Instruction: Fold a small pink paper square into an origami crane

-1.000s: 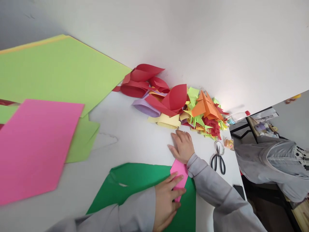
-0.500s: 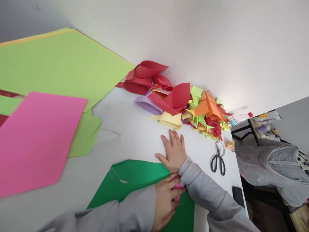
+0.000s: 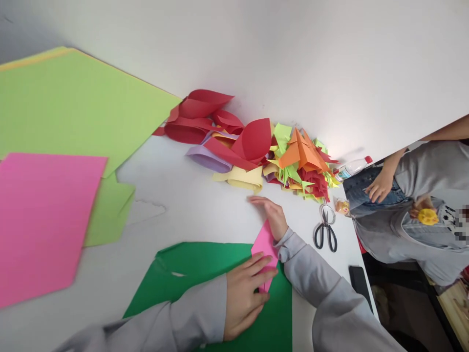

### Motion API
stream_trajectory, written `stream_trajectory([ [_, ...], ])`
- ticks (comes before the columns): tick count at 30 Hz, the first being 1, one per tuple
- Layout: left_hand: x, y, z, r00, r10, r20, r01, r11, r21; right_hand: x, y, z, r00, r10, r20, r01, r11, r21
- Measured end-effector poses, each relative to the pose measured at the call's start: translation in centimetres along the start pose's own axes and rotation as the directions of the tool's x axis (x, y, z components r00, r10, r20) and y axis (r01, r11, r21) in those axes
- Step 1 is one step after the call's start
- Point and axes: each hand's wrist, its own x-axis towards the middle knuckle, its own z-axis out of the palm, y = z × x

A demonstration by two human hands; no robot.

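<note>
Where the left hand [image 3: 246,296] spreads its fingers, the small pink paper [image 3: 263,240] lies partly beneath them.

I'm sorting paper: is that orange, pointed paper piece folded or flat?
Folded: the orange paper piece shows sharp creases and raised, pointed flaps.

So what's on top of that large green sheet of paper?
A small folded pink paper lies partly on the sheet, under the left hand. What the hand and grey sleeve cover can't be seen.
</note>
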Motion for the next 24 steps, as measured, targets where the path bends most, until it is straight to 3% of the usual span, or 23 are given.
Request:
stream_trajectory([
  [3, 0.4, -0.1, -0.4, 1.000, -0.009, 0.011, 0.008, 0.997, 0.080, 0.5, 0.6, -0.2, 0.998, 0.017, -0.067, -0.010, 0.995, 0.103],
  [10, 0.4, -0.4, 0.8, 0.978, -0.182, 0.105, 0.154, 0.961, 0.230, -0.4, 1.1, 0.5, 0.984, -0.009, -0.178, 0.074, 0.930, 0.360],
  [13, 0.5, -0.5, 0.8, 0.981, -0.171, 0.093, 0.146, 0.963, 0.226, 0.0, 1.5, 0.5, 0.965, 0.042, -0.259, 0.081, 0.891, 0.446],
  [17, 0.5, -0.9, 0.7, 0.991, -0.123, 0.057, 0.108, 0.971, 0.215, 0.6, 2.2, -1.0, 0.952, 0.101, -0.288, 0.060, 0.863, 0.501],
  [20, 0.5, -1.5, 0.7, 0.998, -0.068, -0.015, 0.070, 0.964, 0.258, -1.4, 2.2, -2.3, 0.939, 0.111, -0.325, 0.059, 0.880, 0.471],
  [24, 1.0, -2.7, 0.4, 0.980, -0.049, -0.191, 0.125, 0.902, 0.413, -7.6, 1.3, -2.5, 0.936, 0.067, -0.346, 0.047, 0.949, 0.312],
])
